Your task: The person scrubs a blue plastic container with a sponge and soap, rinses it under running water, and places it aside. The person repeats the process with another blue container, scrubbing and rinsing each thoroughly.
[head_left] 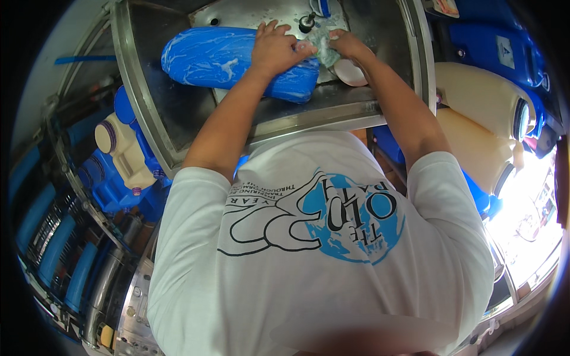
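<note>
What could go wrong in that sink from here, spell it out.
The blue container lies streaked with what looks like suds, so it could slide from under the left hand. The white bowl sits close by the right hand, which might knock it in the sink.

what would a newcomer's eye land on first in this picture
Most likely the big blue container streaked with white suds, lying on its side in the metal sink at the top, with the left hand spread on it and the right hand gripping a pale green sudsy pad near its right end. Next would come the white shirt with its round blue print, filling the lower middle.
</note>
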Available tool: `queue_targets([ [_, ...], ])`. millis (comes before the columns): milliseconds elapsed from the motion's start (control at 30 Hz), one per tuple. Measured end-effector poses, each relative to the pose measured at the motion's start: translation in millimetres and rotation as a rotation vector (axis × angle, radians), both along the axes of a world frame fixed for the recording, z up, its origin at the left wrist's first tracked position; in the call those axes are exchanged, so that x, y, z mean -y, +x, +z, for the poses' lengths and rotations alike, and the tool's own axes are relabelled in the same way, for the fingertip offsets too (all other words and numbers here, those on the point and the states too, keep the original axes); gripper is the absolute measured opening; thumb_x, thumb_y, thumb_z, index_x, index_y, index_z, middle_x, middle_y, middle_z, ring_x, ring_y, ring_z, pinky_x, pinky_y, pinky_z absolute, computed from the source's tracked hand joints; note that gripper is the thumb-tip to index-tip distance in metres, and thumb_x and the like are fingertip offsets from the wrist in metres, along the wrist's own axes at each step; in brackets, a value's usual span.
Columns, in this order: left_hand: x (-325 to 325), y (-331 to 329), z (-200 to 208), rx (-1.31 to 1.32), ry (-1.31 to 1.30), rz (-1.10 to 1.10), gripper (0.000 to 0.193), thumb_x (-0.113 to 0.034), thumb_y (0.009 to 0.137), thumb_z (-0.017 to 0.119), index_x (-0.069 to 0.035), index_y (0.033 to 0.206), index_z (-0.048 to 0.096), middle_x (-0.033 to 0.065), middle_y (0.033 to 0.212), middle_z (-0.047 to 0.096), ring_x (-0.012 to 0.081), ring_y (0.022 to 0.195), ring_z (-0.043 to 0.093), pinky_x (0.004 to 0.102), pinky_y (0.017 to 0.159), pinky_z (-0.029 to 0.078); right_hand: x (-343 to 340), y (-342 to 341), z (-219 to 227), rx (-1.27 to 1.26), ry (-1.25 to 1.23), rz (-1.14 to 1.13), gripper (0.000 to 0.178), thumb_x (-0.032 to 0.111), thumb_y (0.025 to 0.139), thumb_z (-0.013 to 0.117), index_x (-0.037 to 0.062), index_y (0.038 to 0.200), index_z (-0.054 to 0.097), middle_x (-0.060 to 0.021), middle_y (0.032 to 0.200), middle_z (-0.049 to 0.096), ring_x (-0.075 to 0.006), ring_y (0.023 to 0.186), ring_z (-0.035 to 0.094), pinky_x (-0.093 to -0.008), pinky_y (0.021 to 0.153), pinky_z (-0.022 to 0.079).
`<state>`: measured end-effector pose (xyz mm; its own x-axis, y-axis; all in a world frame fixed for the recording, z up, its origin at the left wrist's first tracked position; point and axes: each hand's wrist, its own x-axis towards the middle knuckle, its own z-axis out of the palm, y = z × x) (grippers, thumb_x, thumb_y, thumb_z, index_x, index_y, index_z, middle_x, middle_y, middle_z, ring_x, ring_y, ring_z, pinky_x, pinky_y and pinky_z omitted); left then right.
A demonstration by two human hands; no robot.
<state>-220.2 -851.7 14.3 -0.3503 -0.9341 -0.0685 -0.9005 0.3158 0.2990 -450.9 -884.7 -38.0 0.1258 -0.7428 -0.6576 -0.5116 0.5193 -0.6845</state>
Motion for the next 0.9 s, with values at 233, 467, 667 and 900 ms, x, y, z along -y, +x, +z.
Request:
queue_targets([
  [233,-18,68,-23,0.099,-0.281,0.326,0.068,-0.06,0.094,0.052,-0.013,0.143,0.05,0.0165,0.146,0.049,0.0383,0.143,0.035,0.0582,0.118,0.018,58,79,26,-0.318,-0.3,0.686,0.035,0.019,0.079,0.068,0.011,0.113,0.073,-0.0122,0.101,0.074,-0.0281,0.092,0.071,-0.0383,0.085,0.055],
  [467,-20,64,-21,0.101,-0.266,0.354,0.063,-0.057,0.096,0.05,-0.012,0.139,0.055,0.0163,0.147,0.049,0.0378,0.142,0.035,0.0577,0.119,0.017,31,94,69,-0.391,-0.415,1.134,0.041,0.007,0.08,0.06,0.0127,0.119,0.071,-0.0165,0.114,0.071,-0.0322,0.106,0.068,-0.0418,0.09,0.054],
  [667,-20,64,-21,0.073,-0.282,0.347,0.062,-0.057,0.095,0.051,-0.012,0.137,0.058,0.0161,0.146,0.05,0.0374,0.142,0.035,0.0573,0.119,0.016,40,113,65,-0.559,-0.446,0.79,0.031,0.008,0.08,0.061,0.0024,0.109,0.071,-0.0218,0.105,0.071,-0.0362,0.098,0.071,-0.0429,0.087,0.056],
  [900,-18,65,-26,0.061,-0.283,0.352,0.062,-0.057,0.094,0.052,-0.013,0.137,0.057,0.015,0.146,0.048,0.0372,0.143,0.033,0.0572,0.12,0.014,21,108,63,-0.532,-0.563,0.467,0.036,0.013,0.081,0.058,0.0037,0.115,0.068,-0.0245,0.101,0.07,-0.0401,0.098,0.068,-0.0472,0.087,0.054],
])
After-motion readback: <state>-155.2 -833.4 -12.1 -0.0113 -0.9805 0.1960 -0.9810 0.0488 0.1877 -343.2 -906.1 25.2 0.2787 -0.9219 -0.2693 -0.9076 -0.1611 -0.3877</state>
